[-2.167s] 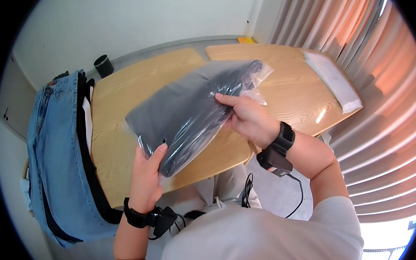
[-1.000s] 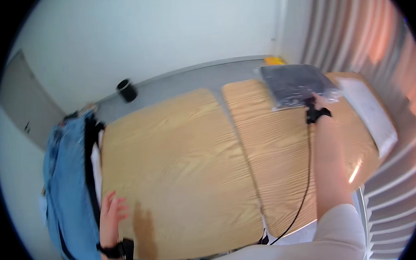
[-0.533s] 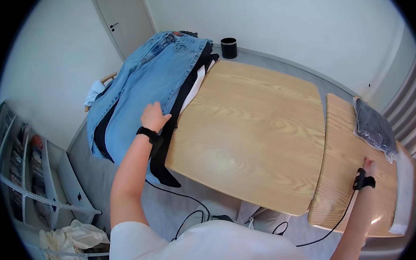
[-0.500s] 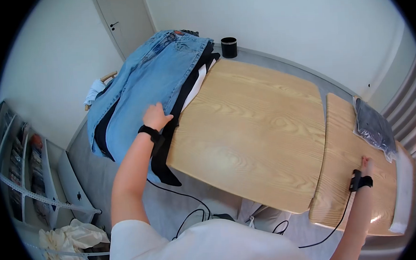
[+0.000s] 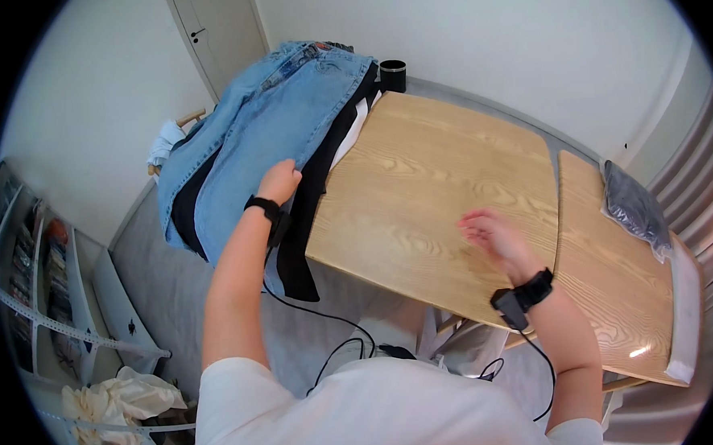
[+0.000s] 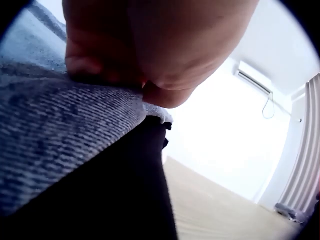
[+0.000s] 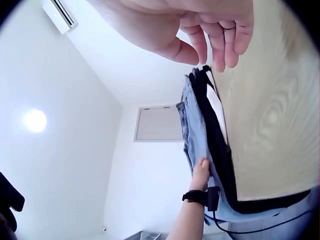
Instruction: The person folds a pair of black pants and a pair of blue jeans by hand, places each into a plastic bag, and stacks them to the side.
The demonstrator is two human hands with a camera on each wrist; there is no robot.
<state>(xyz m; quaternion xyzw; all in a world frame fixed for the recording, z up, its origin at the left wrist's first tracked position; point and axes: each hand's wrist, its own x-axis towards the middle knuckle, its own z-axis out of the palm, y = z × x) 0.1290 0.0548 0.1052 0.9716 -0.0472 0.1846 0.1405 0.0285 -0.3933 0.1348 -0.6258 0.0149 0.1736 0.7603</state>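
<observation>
Blue jeans point(image 5: 286, 113) | edge pinched in left grip point(image 5: 279, 181) | right grip point(image 5: 500, 241) well apart

No text, brand, number or sign is legible in the head or wrist views. A small reddish patch point(image 5: 322, 46) at the waist end of the blue jeans point(image 5: 275, 126) may be a label, though too small to read; a dark mark point(image 5: 131, 324) on the pale panel point(image 5: 112, 290), head view's lower left, is equally indistinct.

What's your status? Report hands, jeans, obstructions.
Left hand pinches jeans at edge. Right hand empty, above table. Jeans atop pile, black garment underneath. No obstruction seen.
</observation>
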